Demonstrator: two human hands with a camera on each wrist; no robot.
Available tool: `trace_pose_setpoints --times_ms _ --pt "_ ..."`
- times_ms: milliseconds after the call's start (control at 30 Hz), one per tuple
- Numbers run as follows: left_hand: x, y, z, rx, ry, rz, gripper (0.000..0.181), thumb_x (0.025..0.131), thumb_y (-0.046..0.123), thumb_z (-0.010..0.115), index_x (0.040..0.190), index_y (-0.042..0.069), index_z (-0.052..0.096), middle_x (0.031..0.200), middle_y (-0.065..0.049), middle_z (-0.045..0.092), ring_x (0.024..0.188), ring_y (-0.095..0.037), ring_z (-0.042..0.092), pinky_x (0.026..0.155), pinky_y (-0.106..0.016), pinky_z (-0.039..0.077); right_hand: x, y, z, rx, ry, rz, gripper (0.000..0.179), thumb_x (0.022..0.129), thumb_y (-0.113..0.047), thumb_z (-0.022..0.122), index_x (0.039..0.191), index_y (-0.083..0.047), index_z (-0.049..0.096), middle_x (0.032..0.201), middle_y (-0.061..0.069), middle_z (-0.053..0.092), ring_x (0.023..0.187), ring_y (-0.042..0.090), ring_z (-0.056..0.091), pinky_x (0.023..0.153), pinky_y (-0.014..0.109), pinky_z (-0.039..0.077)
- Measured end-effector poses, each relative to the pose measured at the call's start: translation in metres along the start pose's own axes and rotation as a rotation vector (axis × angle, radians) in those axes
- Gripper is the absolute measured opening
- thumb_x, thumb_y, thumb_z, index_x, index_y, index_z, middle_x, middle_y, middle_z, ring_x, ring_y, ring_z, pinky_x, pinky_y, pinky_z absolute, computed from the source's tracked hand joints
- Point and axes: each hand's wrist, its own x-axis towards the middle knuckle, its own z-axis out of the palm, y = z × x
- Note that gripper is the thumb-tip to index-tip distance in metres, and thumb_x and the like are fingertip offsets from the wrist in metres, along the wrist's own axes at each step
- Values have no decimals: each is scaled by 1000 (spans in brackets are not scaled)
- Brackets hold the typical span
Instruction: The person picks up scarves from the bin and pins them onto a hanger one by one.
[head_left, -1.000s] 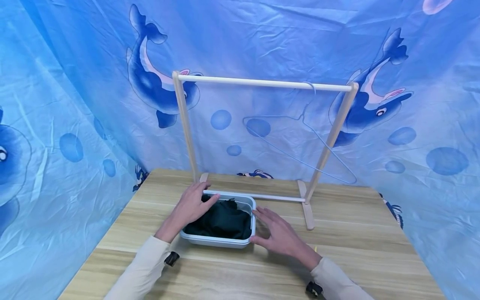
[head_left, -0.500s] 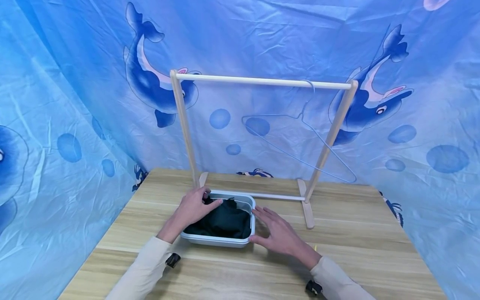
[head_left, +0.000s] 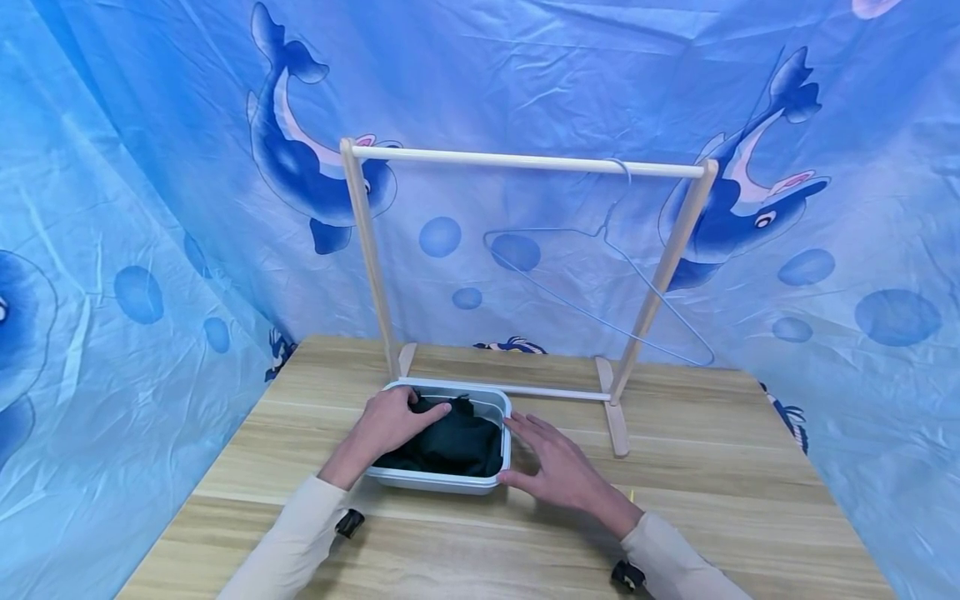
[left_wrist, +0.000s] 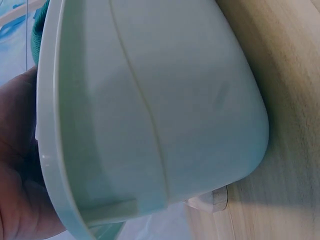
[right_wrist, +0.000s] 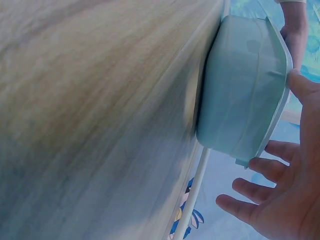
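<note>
A pale blue-green plastic basin stands on the table, with dark green cloth bunched inside. My left hand reaches over the basin's left rim into it. Its thumb lies straight over the cloth, apart from the fingers, whose tips are hidden down in the basin. In the left wrist view the hand is behind the rim, and a bit of green knit shows above it. My right hand rests at the right rim; in the right wrist view its thumb and some fingertips touch the rim, the fingers spread.
A wooden clothes rack stands behind the basin, its low white bar close to the basin's back. From its top bar hangs a light blue wire hanger. Blue dolphin-printed curtain surrounds the wooden table.
My left hand has moved from above the basin's back left rim to the right and lower into the basin, fingers bending down to the cloth. The right hand has stayed at the rim.
</note>
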Motion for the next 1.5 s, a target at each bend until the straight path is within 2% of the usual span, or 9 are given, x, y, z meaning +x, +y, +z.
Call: trace_pose_setpoints --times_ms 133,267,467,567,733,1067,1167,1300,1500 --pt "0 2 1 5 -7 -14 68 82 81 62 76 13 62 63 0 46 65 -18 50 60 -31 36 0 0 0 10 -2 13 89 89 -74 59 156 -17 44 161 4 42 144 39 43 107 61 43" --pt "1 2 1 4 -25 -1 62 83 72 68 75 10 63 61 0 45 63 -20 49 59 -33 36 0 0 -1 20 -16 29 89 89 -75 59 157 -19 43 162 2 40 145 37 41 108 61 43" --pt "1 3 -1 3 -53 45 53 85 46 79 107 -2 72 80 -3 67 76 -18 63 72 -38 53 0 0 0 24 -18 17 88 90 -74 59 156 -17 45 160 6 42 145 38 42 108 60 43" --pt "1 3 -1 -27 -66 71 42 86 35 79 106 -1 72 74 -1 64 70 -16 58 67 -36 49 0 0 0 27 -20 18 88 90 -74 59 156 -17 45 160 6 43 145 39 42 108 60 43" --pt "1 5 1 -49 -7 138 23 84 20 79 96 1 74 68 3 56 65 -14 49 65 -33 43 1 0 -1 34 -28 20 89 89 -75 58 156 -17 44 161 7 42 145 39 41 108 61 42" --pt "-4 11 0 -51 110 248 15 86 10 76 100 6 80 68 4 57 68 -14 49 65 -32 40 0 0 0 27 -19 23 89 89 -74 60 156 -18 44 160 7 42 145 39 42 109 61 41" --pt "-6 12 0 -88 137 232 16 86 10 77 101 8 81 76 2 64 72 -13 54 68 -34 45 0 0 0 28 -23 23 89 89 -74 59 156 -18 44 160 8 43 145 39 42 109 61 41" --pt "-7 12 1 -140 147 167 18 86 14 81 102 7 77 85 0 68 76 -12 61 75 -39 52 0 1 0 28 -31 27 89 89 -74 59 156 -18 44 161 7 42 145 38 41 109 61 42" --pt "-8 12 -1 -103 111 61 36 86 31 82 102 4 64 82 -2 65 77 -17 62 75 -42 52 0 -1 -1 46 -35 39 89 88 -74 60 157 -20 42 162 4 41 146 36 40 109 60 41"
